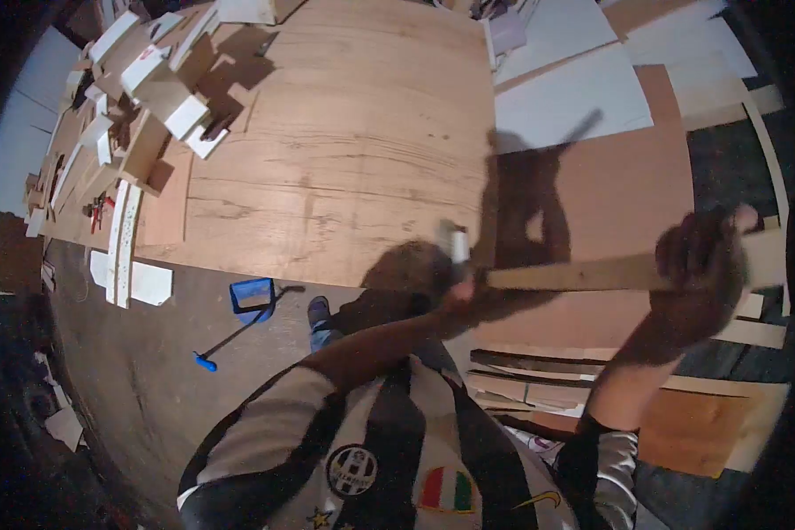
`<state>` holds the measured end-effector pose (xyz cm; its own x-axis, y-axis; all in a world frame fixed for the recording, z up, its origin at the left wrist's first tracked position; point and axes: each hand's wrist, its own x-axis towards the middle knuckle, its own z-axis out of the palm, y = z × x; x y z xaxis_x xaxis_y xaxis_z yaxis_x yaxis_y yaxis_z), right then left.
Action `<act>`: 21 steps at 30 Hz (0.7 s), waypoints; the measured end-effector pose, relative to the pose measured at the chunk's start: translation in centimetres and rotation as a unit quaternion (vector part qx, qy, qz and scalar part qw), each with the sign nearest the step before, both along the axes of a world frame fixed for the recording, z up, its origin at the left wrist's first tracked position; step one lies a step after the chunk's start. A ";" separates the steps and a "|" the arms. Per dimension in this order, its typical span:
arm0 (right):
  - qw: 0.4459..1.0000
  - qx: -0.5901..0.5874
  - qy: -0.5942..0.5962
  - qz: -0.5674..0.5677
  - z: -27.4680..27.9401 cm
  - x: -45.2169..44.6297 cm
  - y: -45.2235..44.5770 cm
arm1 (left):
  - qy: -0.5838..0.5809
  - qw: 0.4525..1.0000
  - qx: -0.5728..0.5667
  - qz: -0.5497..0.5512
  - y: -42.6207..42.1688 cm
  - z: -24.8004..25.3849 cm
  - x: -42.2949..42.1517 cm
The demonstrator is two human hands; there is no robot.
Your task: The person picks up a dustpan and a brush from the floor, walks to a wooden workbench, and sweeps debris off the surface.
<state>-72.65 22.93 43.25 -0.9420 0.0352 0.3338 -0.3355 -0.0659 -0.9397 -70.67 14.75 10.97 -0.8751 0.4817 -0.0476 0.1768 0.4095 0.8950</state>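
Observation:
A long pale wooden strip [583, 276] runs crosswise in front of my body at the right. My right hand [702, 252] wraps round it near its far right end, fingers closed and in shadow. At the strip's left end is my left hand [461, 296], small and dim in view, seemingly closed on that end. Just above my left hand a short white piece [459, 244] stands out; its kind and whether I hold it cannot be made out. A large plywood sheet [344, 132] lies flat in front of me.
Wooden offcuts [150, 79] are piled on the plywood's left side, near red-handled pliers [99, 212]. A blue dustpan [253, 300] with a long handle lies on the floor. White panels [574, 97] and a brown board [627, 190] lie right. Several strips [530, 389] are stacked below.

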 end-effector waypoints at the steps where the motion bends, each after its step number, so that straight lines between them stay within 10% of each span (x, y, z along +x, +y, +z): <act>1: 1.000 0.001 0.002 0.000 0.9 0.2 0.5 | 0.038 0.999 -0.009 -0.031 3.4 0.5 0.3; 4: 0.867 0.032 0.146 -0.475 5.3 0.7 1.8 | 0.073 0.995 -0.034 -0.051 8.2 1.2 -0.4; 16: 0.949 -0.289 -0.026 -0.124 -9.4 -10.7 0.2 | 0.259 0.848 -0.252 0.386 -22.4 -2.2 -10.2; 21: 0.993 -0.108 0.038 -0.023 -9.8 -17.0 -4.8 | 0.113 0.824 -0.335 0.443 -28.5 -9.0 -15.2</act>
